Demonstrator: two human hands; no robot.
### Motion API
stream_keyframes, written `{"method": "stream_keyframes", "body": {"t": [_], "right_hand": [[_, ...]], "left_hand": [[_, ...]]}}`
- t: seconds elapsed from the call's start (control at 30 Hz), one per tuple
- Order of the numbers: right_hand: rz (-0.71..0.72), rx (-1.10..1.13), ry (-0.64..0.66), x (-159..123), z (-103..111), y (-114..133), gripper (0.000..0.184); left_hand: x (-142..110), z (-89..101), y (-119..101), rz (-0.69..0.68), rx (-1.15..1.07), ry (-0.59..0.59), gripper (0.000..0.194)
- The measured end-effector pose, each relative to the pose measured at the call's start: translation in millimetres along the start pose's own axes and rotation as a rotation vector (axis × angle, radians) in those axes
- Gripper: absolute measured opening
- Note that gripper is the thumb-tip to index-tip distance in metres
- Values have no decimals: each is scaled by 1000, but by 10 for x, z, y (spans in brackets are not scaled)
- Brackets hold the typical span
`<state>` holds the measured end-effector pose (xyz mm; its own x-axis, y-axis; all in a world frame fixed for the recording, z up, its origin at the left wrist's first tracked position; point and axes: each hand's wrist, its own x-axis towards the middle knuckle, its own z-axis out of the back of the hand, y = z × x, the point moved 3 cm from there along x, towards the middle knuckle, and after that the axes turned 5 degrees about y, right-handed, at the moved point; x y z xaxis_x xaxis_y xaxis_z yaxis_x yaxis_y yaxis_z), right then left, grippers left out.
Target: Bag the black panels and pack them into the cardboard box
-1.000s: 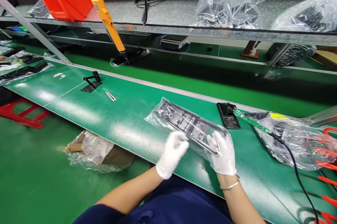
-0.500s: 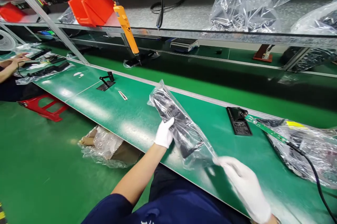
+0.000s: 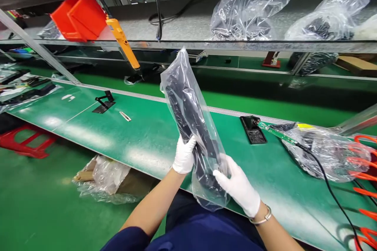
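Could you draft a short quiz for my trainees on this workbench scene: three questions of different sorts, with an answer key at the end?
1. True or false: the left hand and the right hand are both on the clear plastic bag, which has dark contents.

2. Multiple choice: what colour is the hanging tool seen beyond the green bench?
A) green
B) yellow-orange
C) white

3. Fill in the blank: the silver bracelet is worn on the same side as the person's ____ hand.

Key: 1. True. 2. B. 3. Right.
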<state>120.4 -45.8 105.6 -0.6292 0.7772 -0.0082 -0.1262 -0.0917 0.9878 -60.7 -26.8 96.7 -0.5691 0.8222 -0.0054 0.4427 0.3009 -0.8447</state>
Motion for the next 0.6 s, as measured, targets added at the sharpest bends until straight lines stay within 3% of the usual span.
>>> {"method": "stream_keyframes", "body": {"t": [0.13, 0.2, 0.3, 0.37, 0.47, 0.6], "right_hand": [[67, -67, -26, -94, 50, 72, 71], [64, 5, -161, -129, 225, 44, 73], [56, 135, -433, -217, 575, -54, 53], [-1, 157, -402, -249, 685, -119, 39], [-81, 143, -159, -199, 535, -175, 32], [-28, 224, -198, 25, 142, -177, 49]], "left_hand": [[24, -21, 7, 2, -65, -9, 64], [84, -31, -35, -32, -79, -26, 58], [236, 10, -143, -117, -92, -118, 41], [339, 65, -193, -149, -122, -202, 33], [408, 106, -168, -131, -153, -283, 31], [223, 28, 48, -60, -154, -307, 34]]}}
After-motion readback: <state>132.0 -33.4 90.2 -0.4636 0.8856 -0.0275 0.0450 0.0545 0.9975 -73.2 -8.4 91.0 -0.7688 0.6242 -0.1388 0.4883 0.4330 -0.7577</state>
